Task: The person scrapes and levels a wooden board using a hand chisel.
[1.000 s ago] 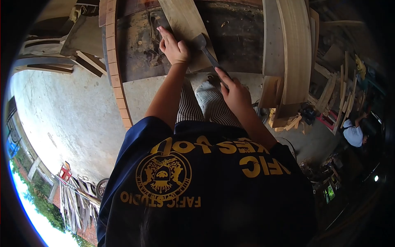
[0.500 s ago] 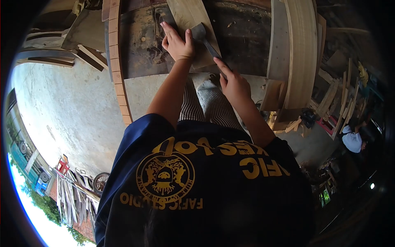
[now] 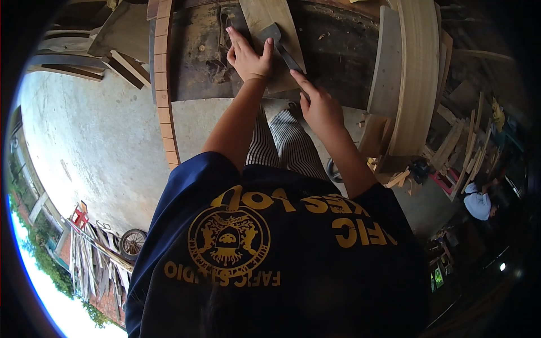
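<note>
On the dark workbench (image 3: 332, 62) lies a pale wooden board (image 3: 290, 48), its near end close to the bench edge. My right hand (image 3: 324, 110) is closed around the handle of a flat-bladed metal scraper (image 3: 288, 58), index finger stretched along it. The broad dark blade rests against the board's face and points away to the left. My left hand (image 3: 249, 59) is open at the board's left edge, fingers spread and thumb up beside the blade. Whether its palm presses on the board is hidden.
A long strip with evenly spaced cross lines (image 3: 162, 84) runs along the left. Curved planks (image 3: 414, 84) stand at the right, with scrap wood (image 3: 470, 146) beyond. Far right is another person (image 3: 478, 204). A wheel (image 3: 132, 243) and a wood pile (image 3: 93, 259) lie lower left.
The view has shifted slightly. My left thumb now lies nearer the scraper blade, over its edge. My right hand keeps its hold on the handle.
</note>
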Tool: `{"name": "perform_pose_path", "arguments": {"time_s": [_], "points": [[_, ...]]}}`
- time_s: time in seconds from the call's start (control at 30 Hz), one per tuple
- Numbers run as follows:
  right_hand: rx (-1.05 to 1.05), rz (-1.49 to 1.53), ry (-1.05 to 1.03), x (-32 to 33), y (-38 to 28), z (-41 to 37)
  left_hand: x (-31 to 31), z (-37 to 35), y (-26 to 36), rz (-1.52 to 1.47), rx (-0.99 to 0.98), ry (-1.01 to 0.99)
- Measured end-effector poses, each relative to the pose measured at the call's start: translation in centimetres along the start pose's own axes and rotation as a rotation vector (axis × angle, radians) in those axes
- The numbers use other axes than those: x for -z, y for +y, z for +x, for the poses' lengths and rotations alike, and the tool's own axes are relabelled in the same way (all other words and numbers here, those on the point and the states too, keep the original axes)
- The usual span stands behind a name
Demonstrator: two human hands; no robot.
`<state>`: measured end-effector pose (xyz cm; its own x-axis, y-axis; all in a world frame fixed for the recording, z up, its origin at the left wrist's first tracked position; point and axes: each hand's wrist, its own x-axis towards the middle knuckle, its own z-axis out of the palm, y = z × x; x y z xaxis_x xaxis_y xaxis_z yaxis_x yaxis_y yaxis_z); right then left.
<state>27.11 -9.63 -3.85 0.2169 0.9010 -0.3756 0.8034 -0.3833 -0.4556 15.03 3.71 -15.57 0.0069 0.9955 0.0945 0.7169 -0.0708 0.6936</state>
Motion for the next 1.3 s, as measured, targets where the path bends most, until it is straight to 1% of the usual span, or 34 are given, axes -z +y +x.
{"name": "perform_pose_path", "arguments": {"time_s": [0.07,0.13,0.23,0.3,0.43,0.47,0.5,0.53,0.6,0.63,0.73,0.8,0.87,0.93,1.0,1.1,1.13,1.2,1.23,1.3], "points": [[0.006,0.026,0.008,-0.1,0.5,-1.4,-0.3,0.3,0.3,-0.002,0.022,-0.008],[0.012,0.064,0.003,-0.1,0.0,-1.1,-0.1,0.1,0.1,0.012,0.011,-0.017],[-0.014,0.024,-0.023,0.0,-1.2,3.0,-0.2,0.2,0.1,0.017,-0.021,0.010],[-0.008,-0.001,-0.024,0.3,-2.1,4.8,0.0,0.1,0.2,0.003,-0.001,0.003],[-0.022,-0.015,-0.064,1.3,-1.4,1.4,-0.1,0.1,0.1,0.020,0.025,-0.006],[-0.042,0.009,-0.085,1.5,-1.3,0.7,-0.3,0.4,0.1,0.018,0.034,0.005],[-0.064,0.037,-0.111,1.6,-1.4,0.4,-0.5,0.4,0.1,0.004,0.001,0.047],[-0.061,0.037,-0.124,1.4,-1.6,0.8,-0.4,0.1,0.1,-0.006,-0.031,0.080],[-0.019,0.025,-0.014,0.6,-2.4,4.2,-0.3,0.1,0.0,0.023,-0.019,0.070],[0.004,-0.023,0.003,0.6,-3.2,6.0,-0.3,0.2,0.0,0.018,-0.011,0.047],[0.030,-0.027,0.001,1.0,-3.9,8.2,-0.1,0.3,0.1,0.024,-0.021,0.039],[0.033,-0.043,0.030,0.2,-2.6,6.4,-0.3,0.3,0.2,-0.013,-0.003,0.039],[-0.001,0.003,0.003,0.1,-0.9,2.7,-0.2,0.2,0.2,-0.027,-0.004,0.048],[-0.058,0.083,-0.061,0.4,0.5,-2.3,-0.5,0.3,0.0,-0.020,-0.011,0.048],[-0.114,0.048,-0.104,0.7,1.7,-7.1,-0.8,0.3,-0.2,0.016,-0.030,0.055],[-0.115,0.065,-0.019,-1.3,3.8,-12.5,-0.6,0.3,0.2,0.026,-0.011,0.044],[-0.131,0.064,-0.008,-1.9,4.2,-13.2,-0.8,0.3,0.2,0.019,-0.020,0.065],[-0.130,0.196,0.101,-2.9,4.3,-14.0,-0.9,0.4,-0.1,0.062,-0.036,0.044],[-0.132,0.204,0.105,-2.9,4.2,-14.0,-1.0,0.5,-0.2,0.066,-0.043,0.042],[-0.192,0.397,0.083,-2.9,4.3,-13.8,-1.2,0.5,-0.3,0.081,-0.068,0.062]]}}
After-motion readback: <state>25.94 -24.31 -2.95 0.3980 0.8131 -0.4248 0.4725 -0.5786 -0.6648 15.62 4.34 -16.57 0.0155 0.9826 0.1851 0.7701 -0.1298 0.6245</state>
